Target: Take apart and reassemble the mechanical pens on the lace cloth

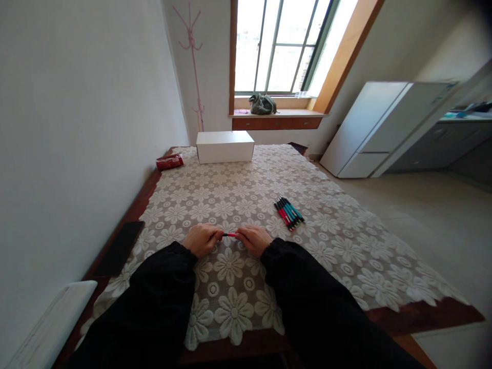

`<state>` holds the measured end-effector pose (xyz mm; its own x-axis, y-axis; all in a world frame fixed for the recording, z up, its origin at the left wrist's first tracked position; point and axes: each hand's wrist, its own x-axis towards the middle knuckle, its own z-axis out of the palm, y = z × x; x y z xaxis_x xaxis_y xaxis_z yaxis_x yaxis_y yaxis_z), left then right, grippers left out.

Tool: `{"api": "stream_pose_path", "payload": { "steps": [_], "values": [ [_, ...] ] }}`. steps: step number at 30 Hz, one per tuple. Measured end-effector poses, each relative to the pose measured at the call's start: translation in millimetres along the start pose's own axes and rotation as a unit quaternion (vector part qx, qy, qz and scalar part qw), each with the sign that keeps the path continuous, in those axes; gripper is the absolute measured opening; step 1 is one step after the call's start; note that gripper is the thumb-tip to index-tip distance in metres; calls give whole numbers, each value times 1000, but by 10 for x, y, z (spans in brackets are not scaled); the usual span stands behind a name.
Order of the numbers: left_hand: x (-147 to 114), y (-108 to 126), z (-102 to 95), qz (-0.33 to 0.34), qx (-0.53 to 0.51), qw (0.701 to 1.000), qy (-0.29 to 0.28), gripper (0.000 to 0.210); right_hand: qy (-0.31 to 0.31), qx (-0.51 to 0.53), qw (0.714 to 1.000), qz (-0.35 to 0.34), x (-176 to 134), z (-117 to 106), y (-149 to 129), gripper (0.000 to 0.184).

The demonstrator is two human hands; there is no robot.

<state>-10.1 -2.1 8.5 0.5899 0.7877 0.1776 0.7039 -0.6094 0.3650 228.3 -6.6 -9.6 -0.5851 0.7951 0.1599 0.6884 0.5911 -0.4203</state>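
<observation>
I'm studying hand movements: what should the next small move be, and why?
Perhaps carry the slim pink-and-black pen rightward to the red and teal pens: the bare left hand and right hand hold it at opposite ends, while those lie side by side on the white floral lace tablecloth.

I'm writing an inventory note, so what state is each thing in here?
Left hand: closed on the pen's dark end
Right hand: closed on its red end
Pen: held roughly level
Loose pens: lying side by side
White box: looks shut
Red packet: lying flat; sealed or opened, unclear
Fridge: doors shut
Drawers: shut
Bag: slumped
</observation>
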Motion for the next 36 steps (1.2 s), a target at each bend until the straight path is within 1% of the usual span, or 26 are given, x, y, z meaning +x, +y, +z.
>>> {"api": "stream_pose_path", "payload": {
  "steps": [4,8,14,19,24,28,33,36],
  "values": [
    [-4,2,6,-5,8,1000,0,42,28,8,999,23,-6,15,2,14],
    [-5,2,13,-10,7,1000,7,42,23,-6,999,42,-12,23,2,18],
    [1,-8,22,-11,0,1000,17,40,10,-21,999,39,-10,-1,-5,25],
    [5,-41,40,-30,17,999,18,41,21,-12,999,45,-8,18,24,23],
    [16,-53,35,-53,36,998,17,41,59,-4,998,36,4,42,74,18],
    [20,-61,32,-70,34,996,33,40,95,1,995,26,19,54,115,14],
    [23,-83,38,-99,39,993,56,39,147,29,987,53,17,56,137,12],
    [27,-91,36,-111,34,991,62,39,180,77,978,71,18,50,142,13]
  ]
}}
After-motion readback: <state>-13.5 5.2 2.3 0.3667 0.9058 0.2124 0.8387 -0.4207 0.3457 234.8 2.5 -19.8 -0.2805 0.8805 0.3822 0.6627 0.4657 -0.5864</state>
